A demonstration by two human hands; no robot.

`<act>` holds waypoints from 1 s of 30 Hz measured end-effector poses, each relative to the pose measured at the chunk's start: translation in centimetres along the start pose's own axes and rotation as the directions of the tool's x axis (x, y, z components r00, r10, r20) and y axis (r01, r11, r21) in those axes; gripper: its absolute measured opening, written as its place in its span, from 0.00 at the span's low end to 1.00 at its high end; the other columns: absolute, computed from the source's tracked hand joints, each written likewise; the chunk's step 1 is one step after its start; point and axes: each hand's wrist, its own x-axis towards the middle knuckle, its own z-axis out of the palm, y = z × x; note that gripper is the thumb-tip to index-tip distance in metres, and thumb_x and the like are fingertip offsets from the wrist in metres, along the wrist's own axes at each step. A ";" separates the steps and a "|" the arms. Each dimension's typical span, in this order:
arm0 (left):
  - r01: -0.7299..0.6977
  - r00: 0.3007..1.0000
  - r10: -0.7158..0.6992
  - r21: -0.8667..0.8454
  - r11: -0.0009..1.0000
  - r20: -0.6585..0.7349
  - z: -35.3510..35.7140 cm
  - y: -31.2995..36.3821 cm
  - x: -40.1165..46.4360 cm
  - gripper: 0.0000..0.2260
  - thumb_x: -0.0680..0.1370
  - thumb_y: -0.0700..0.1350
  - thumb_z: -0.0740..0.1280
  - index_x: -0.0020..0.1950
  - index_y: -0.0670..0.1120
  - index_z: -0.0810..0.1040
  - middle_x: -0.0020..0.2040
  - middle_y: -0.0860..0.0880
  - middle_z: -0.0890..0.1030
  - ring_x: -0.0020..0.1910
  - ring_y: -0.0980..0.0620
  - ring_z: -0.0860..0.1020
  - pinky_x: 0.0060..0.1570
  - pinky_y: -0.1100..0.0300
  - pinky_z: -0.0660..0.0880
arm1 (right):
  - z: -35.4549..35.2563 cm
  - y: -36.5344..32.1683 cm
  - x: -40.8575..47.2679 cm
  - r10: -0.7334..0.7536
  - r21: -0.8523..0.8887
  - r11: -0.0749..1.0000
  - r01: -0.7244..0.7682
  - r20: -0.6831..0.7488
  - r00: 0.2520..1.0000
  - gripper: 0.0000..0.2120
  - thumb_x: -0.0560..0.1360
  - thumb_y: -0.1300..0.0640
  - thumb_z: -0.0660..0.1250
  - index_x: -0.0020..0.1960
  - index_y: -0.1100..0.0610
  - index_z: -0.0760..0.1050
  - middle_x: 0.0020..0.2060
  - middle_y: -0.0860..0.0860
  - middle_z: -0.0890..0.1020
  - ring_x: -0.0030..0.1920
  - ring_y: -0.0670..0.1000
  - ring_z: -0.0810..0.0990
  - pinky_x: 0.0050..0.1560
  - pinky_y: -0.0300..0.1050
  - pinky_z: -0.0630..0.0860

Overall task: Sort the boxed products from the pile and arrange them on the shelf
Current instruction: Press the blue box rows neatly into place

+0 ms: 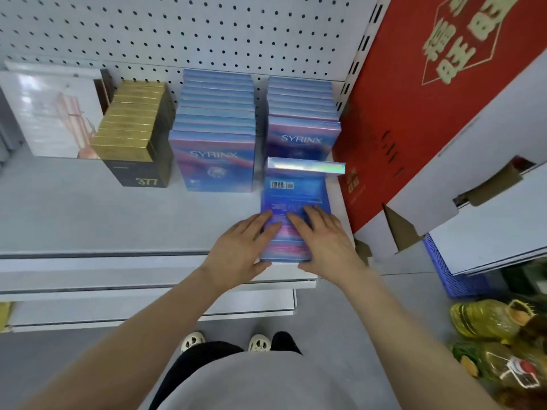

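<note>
- White shelf (103, 220), blue row (302, 113) at the back.
- Left hand (239, 247) and right hand (322, 241) lie flat, fingers straight, on the blue box (296, 193) before that row.
- Best pushed evenly, square to the row.

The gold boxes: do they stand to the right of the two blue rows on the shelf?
No, the gold boxes stand left of both blue rows, between them and a white box.

bare shelf (88, 220) left, red carton (414, 119) crowding right
</note>
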 end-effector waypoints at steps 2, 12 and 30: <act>-0.019 0.991 0.020 0.006 1.000 -0.129 -0.6 0.0 0.1 0.31 0.71 0.56 0.73 0.70 0.46 0.73 0.69 0.42 0.75 0.61 0.41 0.77 0.59 0.47 0.77 | -1.1 0.2 0.0 -0.030 0.033 0.999 0.032 -0.046 0.998 0.45 0.61 0.50 0.78 0.75 0.53 0.65 0.68 0.59 0.71 0.66 0.62 0.72 0.67 0.55 0.69; 0.117 0.938 -0.044 0.195 0.974 -0.345 -7.1 -1.3 9.0 0.27 0.77 0.53 0.66 0.71 0.40 0.70 0.70 0.41 0.72 0.74 0.40 0.65 0.73 0.42 0.61 | -8.4 2.9 5.0 0.046 0.048 0.998 -0.028 -0.443 0.895 0.35 0.63 0.63 0.75 0.69 0.57 0.71 0.62 0.58 0.73 0.60 0.62 0.73 0.59 0.56 0.72; 0.141 0.968 -0.058 0.340 0.930 -0.243 -8.0 -4.2 12.5 0.35 0.67 0.50 0.78 0.71 0.42 0.72 0.70 0.43 0.74 0.72 0.38 0.67 0.71 0.38 0.61 | -10.8 4.5 9.9 0.118 0.060 0.993 -0.105 -0.304 0.945 0.42 0.64 0.48 0.79 0.74 0.54 0.66 0.66 0.57 0.70 0.65 0.60 0.69 0.64 0.53 0.66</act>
